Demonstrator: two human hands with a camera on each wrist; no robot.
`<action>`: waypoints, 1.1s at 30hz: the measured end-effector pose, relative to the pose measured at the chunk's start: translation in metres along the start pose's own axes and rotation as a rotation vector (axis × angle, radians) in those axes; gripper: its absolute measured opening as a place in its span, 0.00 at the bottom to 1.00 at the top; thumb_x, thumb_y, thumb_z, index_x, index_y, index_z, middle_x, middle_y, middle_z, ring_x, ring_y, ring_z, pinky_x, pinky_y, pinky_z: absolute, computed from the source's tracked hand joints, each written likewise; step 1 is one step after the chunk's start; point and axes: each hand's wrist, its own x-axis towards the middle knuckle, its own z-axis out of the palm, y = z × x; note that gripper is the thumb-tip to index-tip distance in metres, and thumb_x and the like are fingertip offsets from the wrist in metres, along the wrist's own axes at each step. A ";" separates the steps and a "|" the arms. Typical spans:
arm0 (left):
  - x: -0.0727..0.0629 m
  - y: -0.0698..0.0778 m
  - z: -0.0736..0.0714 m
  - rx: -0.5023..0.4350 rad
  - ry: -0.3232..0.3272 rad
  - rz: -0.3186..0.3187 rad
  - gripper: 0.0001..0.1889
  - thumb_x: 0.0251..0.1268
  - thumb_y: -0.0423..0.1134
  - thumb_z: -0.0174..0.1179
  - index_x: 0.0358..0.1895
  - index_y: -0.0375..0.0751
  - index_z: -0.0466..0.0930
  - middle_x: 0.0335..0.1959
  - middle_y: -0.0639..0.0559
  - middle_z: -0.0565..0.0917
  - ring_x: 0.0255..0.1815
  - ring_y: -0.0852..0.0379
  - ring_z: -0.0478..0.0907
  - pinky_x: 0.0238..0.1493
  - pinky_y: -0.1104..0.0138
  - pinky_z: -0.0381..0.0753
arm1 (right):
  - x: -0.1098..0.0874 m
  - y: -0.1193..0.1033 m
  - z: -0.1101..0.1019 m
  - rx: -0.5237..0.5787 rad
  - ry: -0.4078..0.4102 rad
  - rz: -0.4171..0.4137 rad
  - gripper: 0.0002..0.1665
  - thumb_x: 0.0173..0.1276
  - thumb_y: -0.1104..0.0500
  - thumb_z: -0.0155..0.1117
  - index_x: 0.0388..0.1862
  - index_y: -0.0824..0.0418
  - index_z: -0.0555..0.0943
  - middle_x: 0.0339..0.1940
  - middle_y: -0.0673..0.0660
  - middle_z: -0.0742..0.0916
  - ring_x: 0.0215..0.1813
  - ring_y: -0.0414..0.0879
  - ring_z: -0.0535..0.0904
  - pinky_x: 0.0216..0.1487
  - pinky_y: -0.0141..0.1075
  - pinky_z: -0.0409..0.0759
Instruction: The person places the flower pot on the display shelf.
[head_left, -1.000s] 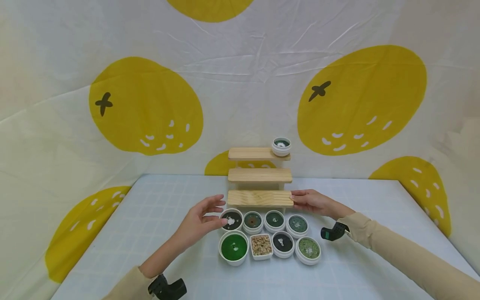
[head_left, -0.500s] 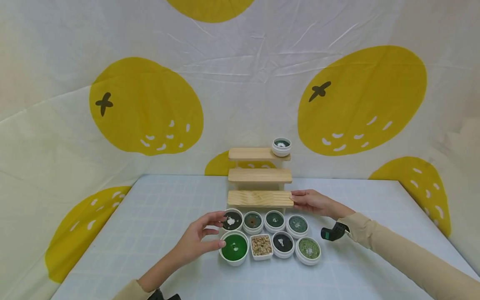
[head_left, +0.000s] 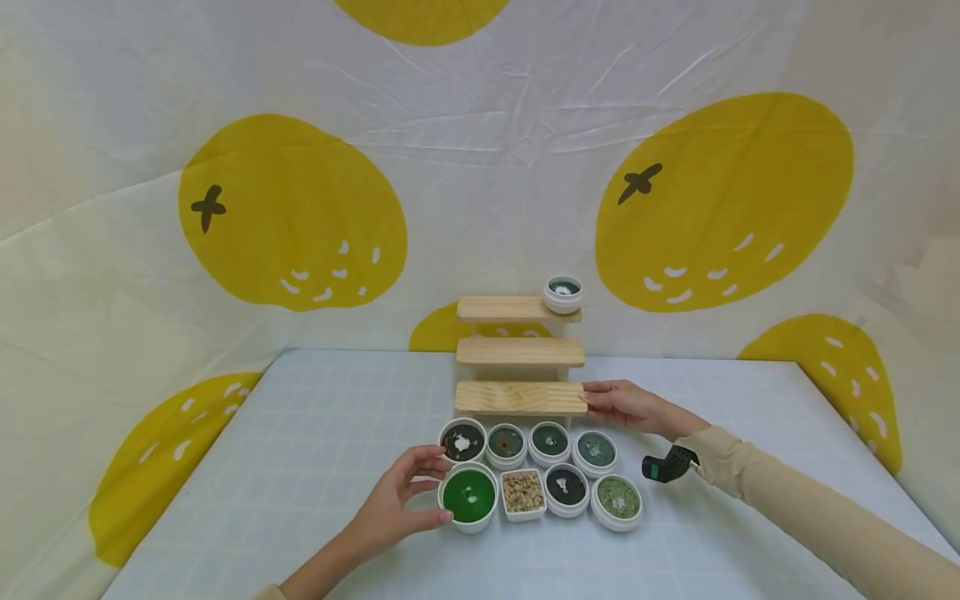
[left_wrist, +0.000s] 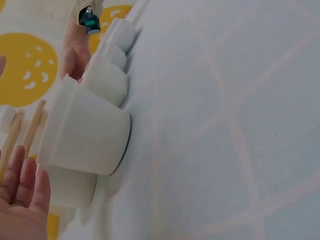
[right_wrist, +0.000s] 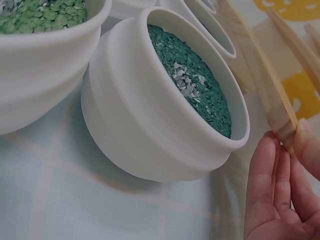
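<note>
My left hand (head_left: 405, 500) is beside a white pot with a bright green surface (head_left: 469, 495), thumb and fingers spread on its left side. In the left wrist view its fingers (left_wrist: 25, 185) are extended near the white pot (left_wrist: 85, 130); contact cannot be told. A three-tier wooden stand (head_left: 521, 398) rises behind the pots. My right hand (head_left: 626, 407) pinches the right end of its lowest board (right_wrist: 272, 95), thumb above and fingers below. One small white pot with a dark green filling (head_left: 563, 295) sits on the top board's right end.
Several white pots crowd in two rows before the stand, among them a black-filled pot (head_left: 462, 442), a square dish of tan bits (head_left: 522, 493) and a light green pot (head_left: 617, 500). A curtain with yellow fruit prints (head_left: 292, 208) hangs behind the table (head_left: 352, 392).
My left hand has moved down toward the front, from beside the black-filled pot to beside the bright green one. The right hand keeps its grip on the lowest board.
</note>
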 end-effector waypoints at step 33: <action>-0.001 -0.018 0.016 0.034 -0.033 -0.177 0.40 0.44 0.36 0.75 0.61 0.30 0.63 0.56 0.34 0.76 0.53 0.71 0.74 0.57 0.74 0.76 | 0.001 0.000 0.000 0.007 0.015 0.005 0.35 0.75 0.60 0.50 0.74 0.73 0.52 0.40 0.49 0.86 0.41 0.36 0.82 0.47 0.28 0.83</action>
